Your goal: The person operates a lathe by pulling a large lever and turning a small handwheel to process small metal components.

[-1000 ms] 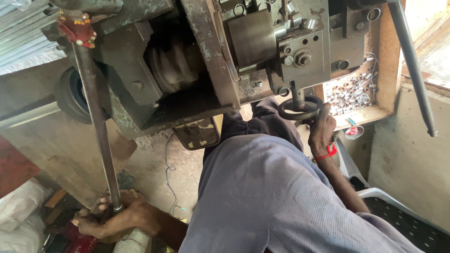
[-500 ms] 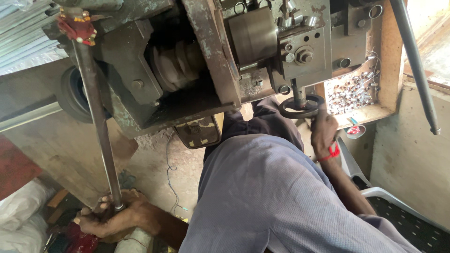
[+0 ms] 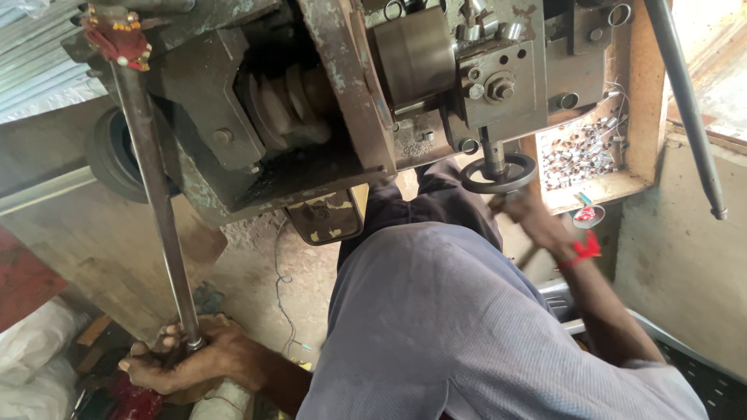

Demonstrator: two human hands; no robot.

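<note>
— How many long steel rods by the machine (image 3: 327, 117)?
— Two: one rod (image 3: 156, 210) left of it, one (image 3: 685, 101) right.
— Handwheels?
— One handwheel (image 3: 498, 175) under it.
— Hands?
— Two. The small metal pieces (image 3: 580, 152) right of it are too many to count.

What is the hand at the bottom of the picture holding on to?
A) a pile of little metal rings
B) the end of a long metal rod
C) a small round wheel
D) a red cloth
B: the left hand is wrapped around the lower end of the long metal rod, which runs up to the machine.
</note>
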